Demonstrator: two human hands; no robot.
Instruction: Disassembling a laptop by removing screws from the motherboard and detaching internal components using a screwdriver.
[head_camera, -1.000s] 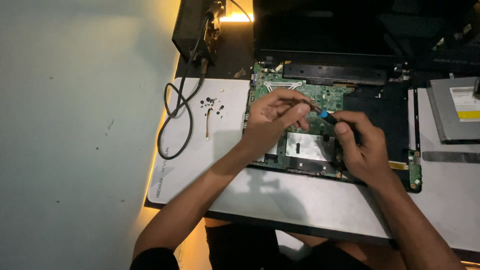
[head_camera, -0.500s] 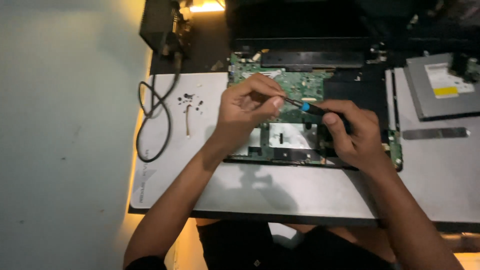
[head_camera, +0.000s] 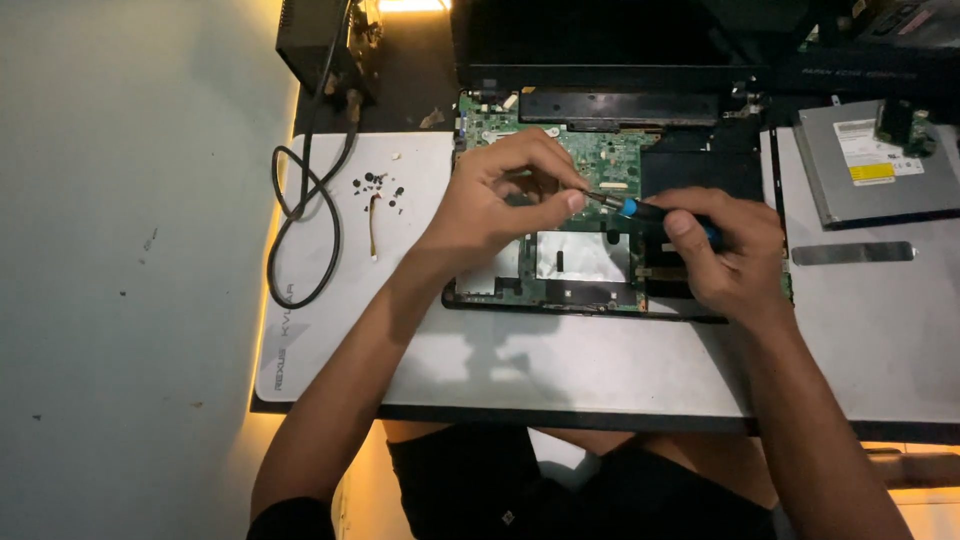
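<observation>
Opened laptop chassis (head_camera: 610, 255) flat on grey mat (head_camera: 560, 360), green board exposed. Left hand (head_camera: 495, 200) over board, fingertips pinched at screwdriver tip. Right hand (head_camera: 735, 255) clamped around blue-collared screwdriver (head_camera: 640, 210). Loose black screws (head_camera: 378, 187) left of chassis.

Both hands (head_camera: 500, 200) (head_camera: 725, 255) curled, fingertips together
</observation>
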